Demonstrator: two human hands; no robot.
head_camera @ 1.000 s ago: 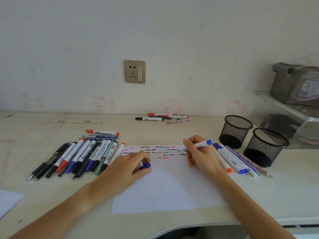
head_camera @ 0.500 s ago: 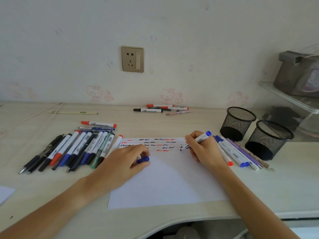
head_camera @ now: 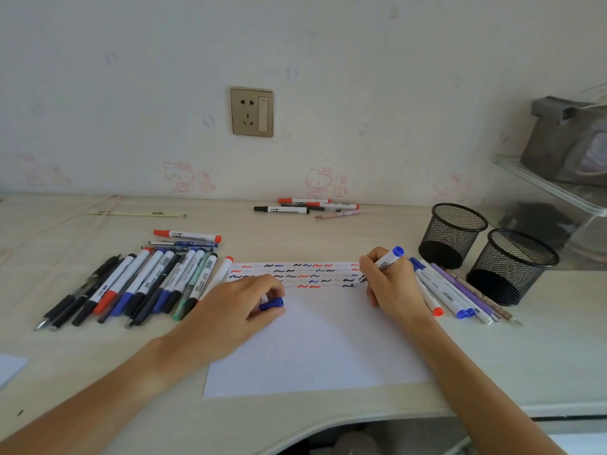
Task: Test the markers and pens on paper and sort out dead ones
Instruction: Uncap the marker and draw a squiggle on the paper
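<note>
On the desk [head_camera: 98, 372], right hand [head_camera: 391, 284] pinches a marker [head_camera: 387, 261] on paper [head_camera: 315, 349]; left hand [head_camera: 230, 310] pinches its cap [head_camera: 272, 303].

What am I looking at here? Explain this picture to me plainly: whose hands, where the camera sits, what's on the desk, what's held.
No machine here: a person wears a camera on the head, looking down at their own two hands. The right hand holds a marker with its tip on the paper, where rows of red, blue and black squiggles are drawn. The left hand rests on the paper, its fingers pinching a blue cap. On the desk lie a row of pens at left, a few more at right beside two mesh cups, and a small group by the wall.
</note>
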